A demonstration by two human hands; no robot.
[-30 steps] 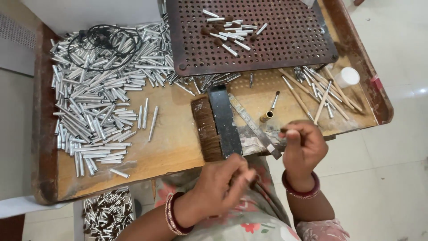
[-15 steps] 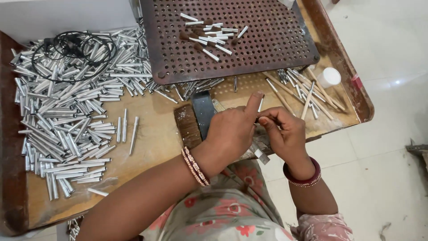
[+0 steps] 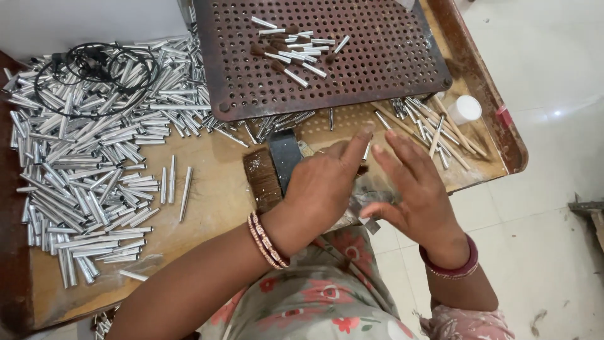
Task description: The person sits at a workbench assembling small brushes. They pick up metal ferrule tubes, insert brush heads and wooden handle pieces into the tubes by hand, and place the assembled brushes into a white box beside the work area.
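While the left hand (image 3: 327,182) pinches a small silver tube (image 3: 367,151) at its fingertips, the right hand (image 3: 412,189) hovers beside it, fingers spread and empty, near the bristle block (image 3: 264,176) on the bench (image 3: 214,195); loose tubes (image 3: 94,170) lie heaped left, within reach.

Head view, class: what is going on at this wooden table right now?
A person sits at a wooden table, both hands working over a dark block of bristles. The left hand pinches a small metal tube; the right hand hovers open beside it. A heap of silver tubes lies to the left, and a perforated metal plate holding a few finished brush heads sits ahead.
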